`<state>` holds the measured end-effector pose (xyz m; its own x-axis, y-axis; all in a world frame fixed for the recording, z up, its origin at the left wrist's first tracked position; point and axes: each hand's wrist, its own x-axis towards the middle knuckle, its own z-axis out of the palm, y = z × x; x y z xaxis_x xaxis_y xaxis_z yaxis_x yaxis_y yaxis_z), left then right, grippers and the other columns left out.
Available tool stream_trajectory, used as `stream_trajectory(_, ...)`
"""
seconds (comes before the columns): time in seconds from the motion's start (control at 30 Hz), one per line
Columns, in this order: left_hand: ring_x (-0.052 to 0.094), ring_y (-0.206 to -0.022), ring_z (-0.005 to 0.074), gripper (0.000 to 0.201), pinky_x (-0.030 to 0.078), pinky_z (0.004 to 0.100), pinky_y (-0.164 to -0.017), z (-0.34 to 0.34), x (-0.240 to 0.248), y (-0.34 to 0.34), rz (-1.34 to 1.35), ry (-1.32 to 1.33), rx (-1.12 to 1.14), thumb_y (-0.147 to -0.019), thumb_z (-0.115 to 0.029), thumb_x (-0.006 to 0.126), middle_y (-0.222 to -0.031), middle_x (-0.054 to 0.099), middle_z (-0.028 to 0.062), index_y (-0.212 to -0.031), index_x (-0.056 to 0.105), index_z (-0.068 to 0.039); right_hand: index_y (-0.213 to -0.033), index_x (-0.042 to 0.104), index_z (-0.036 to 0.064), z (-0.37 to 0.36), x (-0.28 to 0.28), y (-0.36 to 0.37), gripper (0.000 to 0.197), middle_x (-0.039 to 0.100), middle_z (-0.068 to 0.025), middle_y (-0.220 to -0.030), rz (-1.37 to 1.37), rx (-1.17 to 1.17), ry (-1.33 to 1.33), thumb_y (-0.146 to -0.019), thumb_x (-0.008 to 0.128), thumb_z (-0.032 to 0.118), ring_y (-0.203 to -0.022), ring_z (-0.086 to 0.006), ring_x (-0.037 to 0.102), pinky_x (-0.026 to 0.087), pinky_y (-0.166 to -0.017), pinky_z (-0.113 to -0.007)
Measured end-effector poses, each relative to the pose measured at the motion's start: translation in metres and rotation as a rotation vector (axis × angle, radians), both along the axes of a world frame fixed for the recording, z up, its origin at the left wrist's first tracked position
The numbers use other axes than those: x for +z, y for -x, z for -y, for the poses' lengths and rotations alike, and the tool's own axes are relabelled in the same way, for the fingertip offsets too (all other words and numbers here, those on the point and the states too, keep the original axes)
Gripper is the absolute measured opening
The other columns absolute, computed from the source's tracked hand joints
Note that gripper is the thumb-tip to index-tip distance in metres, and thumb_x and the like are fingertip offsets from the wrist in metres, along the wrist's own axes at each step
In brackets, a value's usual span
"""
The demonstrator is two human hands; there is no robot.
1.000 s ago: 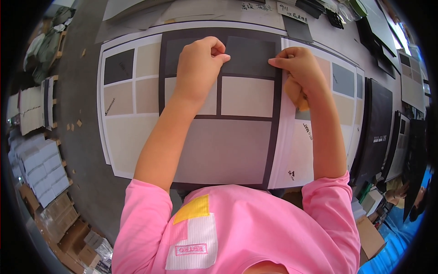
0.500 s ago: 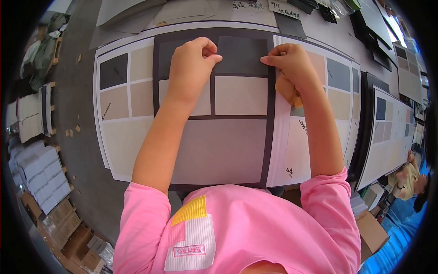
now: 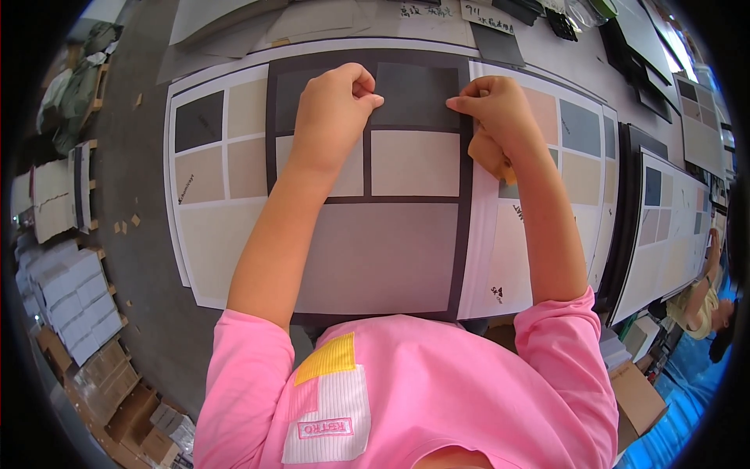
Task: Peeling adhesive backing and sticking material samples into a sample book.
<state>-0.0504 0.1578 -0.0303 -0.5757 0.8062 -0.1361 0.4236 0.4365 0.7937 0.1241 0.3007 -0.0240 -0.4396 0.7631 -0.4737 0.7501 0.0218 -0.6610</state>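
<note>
A black-framed sample board (image 3: 464, 234) lies in front of me, with a dark grey swatch (image 3: 418, 90) at its upper right, two pale swatches below it and a large grey-brown panel (image 3: 375, 258) at the bottom. My left hand (image 3: 337, 109) is closed in a pinch at the left edge of the dark grey swatch. At its right edge, my right hand (image 3: 500, 109) has thumb and index finger bent together. An orange-yellow sponge-like piece (image 3: 489, 156) is tucked under the right hand's other fingers. The fingertips' exact contact with the swatch is hard to see.
White swatch boards (image 3: 207, 250) lie under the framed one, showing on both sides. Grey sheets (image 3: 312, 19) lie along the far side. More boards (image 3: 652, 227) stand at right, near another person (image 3: 695, 305). Stacked white packs (image 3: 74, 289) and cartons (image 3: 101, 387) sit at left.
My hands hold nearly the same pose at the swatch. The boards have shifted slightly right in view at their left side. At far right, the other person's arm has reached up toward the boards.
</note>
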Motion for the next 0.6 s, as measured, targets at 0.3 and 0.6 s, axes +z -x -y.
stream_trajectory(0.3,0.062,-0.076,0.0132,0.014,0.051,0.0277,-0.071,-0.0002,0.0041,-0.0009,0.008,0.023,-0.005,-0.082,-0.006,0.074,-0.082,0.068,0.0056,-0.091,0.065,0.000,-0.090,0.071,-0.0009,0.0022,0.0015,0.0014,0.028,0.069,-0.0125,-0.081,0.023,0.011,-0.048,-0.077,0.081,0.022,-0.075,-0.0232,0.065,0.052,-0.069,-0.037)
stream_trajectory(0.6,0.062,-0.074,0.0136,0.014,0.051,0.0283,-0.071,-0.0019,0.0016,0.0001,-0.034,0.029,-0.017,-0.082,-0.006,0.074,-0.079,0.068,0.0058,-0.090,0.065,0.000,-0.088,0.071,0.0009,0.0032,-0.0007,0.0015,0.027,0.069,-0.0130,-0.079,0.012,0.015,-0.075,-0.077,0.082,0.023,-0.075,-0.0264,0.066,0.052,-0.070,-0.039)
